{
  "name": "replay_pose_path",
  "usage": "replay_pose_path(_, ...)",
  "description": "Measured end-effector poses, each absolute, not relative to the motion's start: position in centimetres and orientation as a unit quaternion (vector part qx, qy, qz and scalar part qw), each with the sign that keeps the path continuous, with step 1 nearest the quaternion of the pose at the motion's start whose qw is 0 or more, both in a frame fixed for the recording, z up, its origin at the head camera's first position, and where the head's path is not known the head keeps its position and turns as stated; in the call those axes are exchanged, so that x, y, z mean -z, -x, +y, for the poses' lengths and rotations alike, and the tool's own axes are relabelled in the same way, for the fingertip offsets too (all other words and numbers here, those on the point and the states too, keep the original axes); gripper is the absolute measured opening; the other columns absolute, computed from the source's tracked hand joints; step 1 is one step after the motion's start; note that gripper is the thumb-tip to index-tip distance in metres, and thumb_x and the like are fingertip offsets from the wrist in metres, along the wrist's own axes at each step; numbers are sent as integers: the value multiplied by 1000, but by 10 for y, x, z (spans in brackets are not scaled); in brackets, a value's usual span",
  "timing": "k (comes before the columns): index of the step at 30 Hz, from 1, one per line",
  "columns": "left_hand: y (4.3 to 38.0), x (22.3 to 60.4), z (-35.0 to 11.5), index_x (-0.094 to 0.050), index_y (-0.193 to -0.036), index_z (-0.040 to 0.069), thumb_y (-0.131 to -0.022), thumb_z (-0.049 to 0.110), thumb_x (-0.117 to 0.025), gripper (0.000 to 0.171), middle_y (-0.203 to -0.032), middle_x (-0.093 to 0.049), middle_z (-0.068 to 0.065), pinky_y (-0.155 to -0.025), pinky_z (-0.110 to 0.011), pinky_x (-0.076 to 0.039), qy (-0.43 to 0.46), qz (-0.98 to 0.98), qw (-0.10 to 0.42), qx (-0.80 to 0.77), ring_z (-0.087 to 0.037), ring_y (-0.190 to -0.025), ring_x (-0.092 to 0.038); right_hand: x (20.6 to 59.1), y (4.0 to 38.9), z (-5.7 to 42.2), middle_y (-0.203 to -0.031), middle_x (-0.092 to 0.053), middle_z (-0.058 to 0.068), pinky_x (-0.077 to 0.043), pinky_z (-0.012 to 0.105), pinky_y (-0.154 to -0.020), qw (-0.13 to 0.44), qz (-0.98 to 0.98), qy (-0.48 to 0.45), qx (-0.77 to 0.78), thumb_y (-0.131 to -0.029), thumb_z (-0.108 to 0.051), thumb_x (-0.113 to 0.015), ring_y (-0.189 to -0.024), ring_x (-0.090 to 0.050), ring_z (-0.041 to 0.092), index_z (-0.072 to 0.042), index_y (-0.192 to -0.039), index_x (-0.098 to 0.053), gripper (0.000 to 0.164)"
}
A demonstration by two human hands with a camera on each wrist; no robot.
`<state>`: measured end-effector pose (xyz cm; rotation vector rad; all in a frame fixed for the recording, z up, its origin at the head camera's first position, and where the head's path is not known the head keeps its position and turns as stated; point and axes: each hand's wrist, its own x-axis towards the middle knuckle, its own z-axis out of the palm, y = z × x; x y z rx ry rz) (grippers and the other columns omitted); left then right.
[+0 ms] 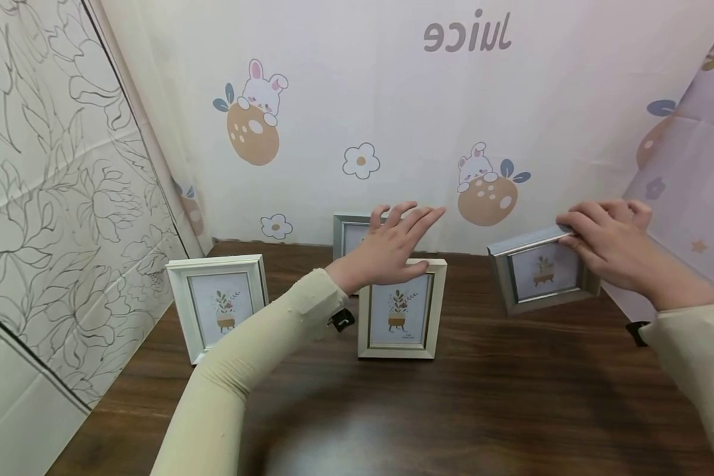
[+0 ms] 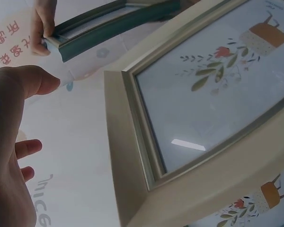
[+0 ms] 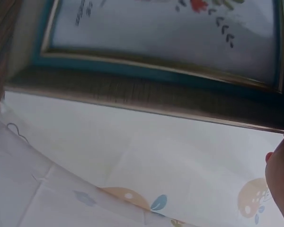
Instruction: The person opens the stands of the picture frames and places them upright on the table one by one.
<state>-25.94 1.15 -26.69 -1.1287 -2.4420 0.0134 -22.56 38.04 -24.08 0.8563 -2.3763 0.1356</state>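
Observation:
Over on the right, my right hand point(image 1: 613, 244) grips a silver-grey picture frame point(image 1: 517, 304) by its upper right corner. The frame tilts, its plant print facing me; its moulding fills the top of the right wrist view point(image 3: 132, 94). My left hand point(image 1: 387, 248) hovers over the top of a cream picture frame point(image 1: 400, 352) standing upright, fingers extended. In the left wrist view the thumb point(image 2: 42, 81) is apart from that cream frame point(image 2: 128, 151). A grey-green frame point(image 1: 346, 218) stands behind, partly hidden by the left hand and cream frame.
A white picture frame point(image 1: 181, 311) stands on the left of the dark wooden table point(image 1: 482, 410). A cloth with rabbit and fruit prints point(image 1: 393, 99) hangs behind the table. A flower-patterned panel point(image 1: 53, 218) borders the left side.

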Motion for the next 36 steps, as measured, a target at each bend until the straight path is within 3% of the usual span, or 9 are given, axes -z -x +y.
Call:
replay_pose_path(8,265,267,10,-11,-160,18,-95,49,-53,84,-157,-26,2,-106,-52,-12,412,-887,209,-13,-23,-143,-12,238,231,377,-101,-51,14,-7,70,-89,346,-865,-360,-48,-101,-61,-30,-95,-38,51,-5,-104,-61,64)
replay_pose_path(21,278,256,5,-12,-160,19,-93,49,-56,86,-156,-29,2,-105,-51,-13,388,-894,225,-14,-22,-142,-15,233,230,363,-96,-49,18,-11,73,-87,421,-809,-410,-13,-106,-51,-33,-91,-40,51,-10,-103,-60,49)
replay_pose_path(28,289,250,0,-12,-160,18,-95,47,-56,84,-154,-33,1,-104,-52,-12,375,-900,220,11,-22,-141,-16,232,228,355,-94,-49,23,-12,75,-81,448,-785,-427,4,-107,-41,-39,-89,-39,55,-4,-106,-61,43)
replay_pose_path(36,299,243,-5,-15,-160,20,-98,46,-52,77,-154,-33,1,-106,-54,-11,364,-903,227,21,-23,-143,-16,231,226,345,-94,-49,21,-13,73,-81,474,-769,-429,-14,-106,-42,-43,-87,-38,52,-7,-103,-63,40)
